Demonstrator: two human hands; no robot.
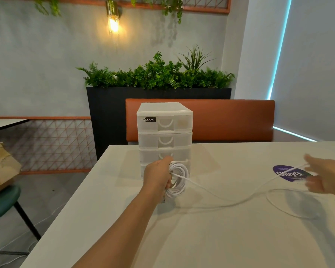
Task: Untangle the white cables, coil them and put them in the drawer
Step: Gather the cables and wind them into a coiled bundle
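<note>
My left hand [159, 176] grips a coil of white cable [179, 179] just in front of the white plastic drawer unit [164, 132], whose several drawers all look pushed in. From the coil a loose length of the cable [220, 198] sags across the table to the right. My right hand [323, 176] pinches that strand near the table's right edge, motion-blurred. Below that hand, more cable lies in a wide loop [278, 207] on the tabletop.
The white table [201, 238] carries a purple round sticker [286, 174] under my right hand. An orange bench back [230, 118] and a black planter [108, 113] stand behind. A green chair [2, 206] and a cardboard box [0, 167] sit at left.
</note>
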